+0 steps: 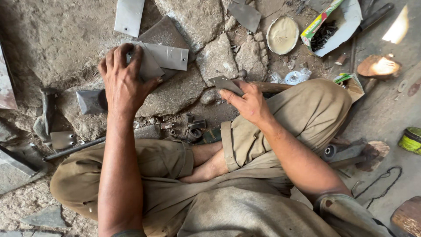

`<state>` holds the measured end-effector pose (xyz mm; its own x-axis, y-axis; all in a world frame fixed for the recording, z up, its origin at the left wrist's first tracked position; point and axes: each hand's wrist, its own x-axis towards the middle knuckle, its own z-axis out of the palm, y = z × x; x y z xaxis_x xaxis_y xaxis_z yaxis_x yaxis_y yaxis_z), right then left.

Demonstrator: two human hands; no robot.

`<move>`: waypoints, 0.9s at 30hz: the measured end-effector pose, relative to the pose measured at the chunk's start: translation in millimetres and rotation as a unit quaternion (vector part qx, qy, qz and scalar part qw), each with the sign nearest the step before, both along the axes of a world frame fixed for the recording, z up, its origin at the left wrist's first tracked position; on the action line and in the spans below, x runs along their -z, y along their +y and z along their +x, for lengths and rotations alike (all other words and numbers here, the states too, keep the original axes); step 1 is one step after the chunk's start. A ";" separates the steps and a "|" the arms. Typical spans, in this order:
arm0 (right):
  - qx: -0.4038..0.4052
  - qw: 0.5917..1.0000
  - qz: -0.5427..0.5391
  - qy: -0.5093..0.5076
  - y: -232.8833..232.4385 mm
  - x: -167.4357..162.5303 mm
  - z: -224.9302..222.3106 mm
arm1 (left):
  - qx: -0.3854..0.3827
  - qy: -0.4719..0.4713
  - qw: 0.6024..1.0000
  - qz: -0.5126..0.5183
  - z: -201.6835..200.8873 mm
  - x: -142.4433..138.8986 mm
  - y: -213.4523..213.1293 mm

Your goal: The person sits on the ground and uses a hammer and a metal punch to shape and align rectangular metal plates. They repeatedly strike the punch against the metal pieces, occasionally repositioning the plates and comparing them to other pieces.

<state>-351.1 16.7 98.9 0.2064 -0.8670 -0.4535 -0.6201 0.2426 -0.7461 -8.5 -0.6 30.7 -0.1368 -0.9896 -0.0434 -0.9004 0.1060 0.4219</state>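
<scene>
Metal plates (pixel 164 55) under left hand (pixel 123 79); right hand (pixel 247 103) pinches metal piece (pixel 224 83).

The person sits cross-legged on the stone floor (pixel 57 48). The left hand (pixel 123 81) lies with spread fingers on a small stack of grey metal plates (pixel 169 55), which rests on a flat stone (pixel 175 94). The right hand (pixel 247 103) pinches a small metal piece (pixel 224 83) between thumb and fingers, just above the right knee. Near it, a hammer handle (pixel 269 86) lies on the floor. Further away stand a round lid (pixel 283 35) and an open carton with dark nails (pixel 326 33).
</scene>
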 end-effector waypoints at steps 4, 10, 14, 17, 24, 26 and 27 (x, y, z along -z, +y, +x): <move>-0.062 0.994 -0.090 0.012 0.1 5.9 5.7 | -0.004 0.006 1.000 -0.010 -1.7 -3.1 -0.7; -0.010 0.995 0.031 0.094 -34.4 24.3 34.9 | -0.017 0.006 1.000 0.001 -8.9 -8.7 1.2; 0.008 0.999 -0.033 0.042 -52.3 42.0 64.6 | -0.023 0.006 1.000 -0.014 -10.1 -11.0 0.7; -0.012 0.987 -0.156 -0.018 -50.7 47.1 72.9 | -0.023 0.015 1.000 -0.015 -10.7 -12.2 1.2; 0.000 0.994 -0.105 -0.029 -44.3 52.2 77.6 | -0.026 0.014 0.999 -0.023 -13.4 -14.6 2.4; -0.016 0.990 -0.136 -0.033 -43.9 52.6 79.3 | -0.028 0.018 0.999 -0.022 -14.2 -15.3 2.1; -0.016 0.991 -0.127 -0.033 -43.6 52.4 79.6 | -0.029 0.016 0.999 -0.022 -14.6 -15.7 2.2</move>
